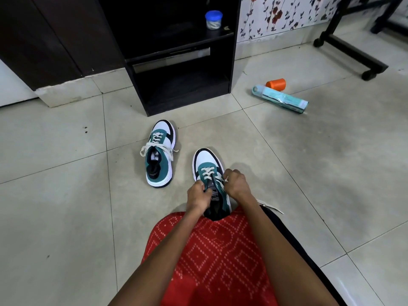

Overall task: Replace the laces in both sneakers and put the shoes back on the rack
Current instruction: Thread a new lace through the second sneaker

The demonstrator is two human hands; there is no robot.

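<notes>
Both left hand (197,196) and right hand (236,183) pinch laces (209,173) (floor (309,173) around).

Floor tally: two teal-and-white sneakers, the far sneaker (160,155) and the near sneaker (207,161); two cream laces (157,148) (209,174); two hands, left hand (197,195) and right hand (236,184); one black rack (187,104); one blue-lidded jar (213,19); one orange cylinder (276,84); one teal packet (280,98); one wheeled stand (353,56).

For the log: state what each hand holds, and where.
The left hand and right hand each pinch the lace of the near sneaker, beside the tongue.
</notes>
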